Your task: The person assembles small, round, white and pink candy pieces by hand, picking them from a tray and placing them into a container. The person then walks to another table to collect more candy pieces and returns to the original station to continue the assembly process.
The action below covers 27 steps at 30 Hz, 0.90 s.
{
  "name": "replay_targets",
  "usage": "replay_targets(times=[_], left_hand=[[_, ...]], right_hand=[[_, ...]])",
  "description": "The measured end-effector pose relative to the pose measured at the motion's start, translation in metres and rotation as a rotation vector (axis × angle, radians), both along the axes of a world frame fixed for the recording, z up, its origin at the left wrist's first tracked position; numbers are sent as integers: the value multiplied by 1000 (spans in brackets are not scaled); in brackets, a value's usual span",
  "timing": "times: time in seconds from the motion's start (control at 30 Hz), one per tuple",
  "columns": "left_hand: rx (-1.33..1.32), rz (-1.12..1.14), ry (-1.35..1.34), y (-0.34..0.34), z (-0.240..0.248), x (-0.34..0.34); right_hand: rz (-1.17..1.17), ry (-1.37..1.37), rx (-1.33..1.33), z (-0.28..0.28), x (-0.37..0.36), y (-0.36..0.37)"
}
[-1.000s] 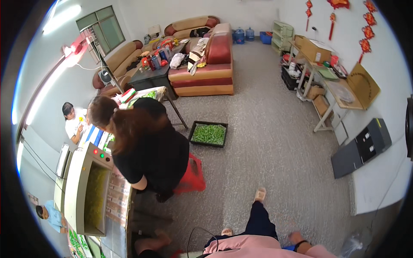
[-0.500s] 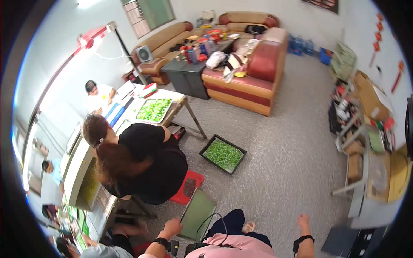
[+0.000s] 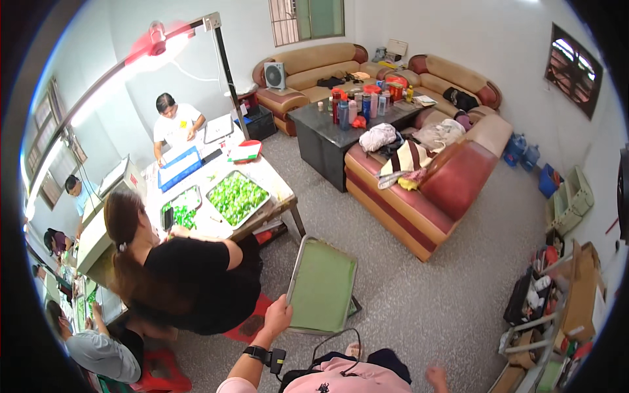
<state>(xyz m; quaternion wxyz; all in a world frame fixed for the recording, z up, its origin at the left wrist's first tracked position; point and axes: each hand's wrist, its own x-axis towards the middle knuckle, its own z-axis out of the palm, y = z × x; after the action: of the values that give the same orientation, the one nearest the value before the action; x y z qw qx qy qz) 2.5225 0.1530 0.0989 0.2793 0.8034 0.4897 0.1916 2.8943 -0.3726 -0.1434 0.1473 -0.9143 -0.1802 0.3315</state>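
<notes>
Pink-sleeved, the left hand (image 3: 278, 316) is clamped on a green-floored tray (image 3: 322, 288) at its near left corner; the tray extends forward and right from it, above the floor (image 3: 419, 308). The right hand (image 3: 436, 377) lies farther off, its grip indeterminable. The tray's long axis points away from the wearer, right of the worktop (image 3: 278, 187).

The shallow green rectangular tray (image 3: 324, 285) hides most of a black rectangular tray (image 3: 356, 306); the bare right hand (image 3: 436, 378) is blurred; the red plastic stool (image 3: 252, 321) is partly hidden by the black-clad worker (image 3: 190, 281).
</notes>
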Motion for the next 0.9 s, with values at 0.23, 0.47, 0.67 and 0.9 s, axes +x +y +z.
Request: replay_targets(times=[0.23,0.47,0.67,0.9], left_hand=[[-471,251,-658,68,-3,147],[-820,535,-834,132,28,308],[-912,649,-974,180,54,369],[-870,685,-1076,274,67,395]], right_hand=[[-103,536,-14,69,53,91],[-66,724,225,151,275,291],[332,639,546,223,408,588],[394,1340,692,239,383,832]])
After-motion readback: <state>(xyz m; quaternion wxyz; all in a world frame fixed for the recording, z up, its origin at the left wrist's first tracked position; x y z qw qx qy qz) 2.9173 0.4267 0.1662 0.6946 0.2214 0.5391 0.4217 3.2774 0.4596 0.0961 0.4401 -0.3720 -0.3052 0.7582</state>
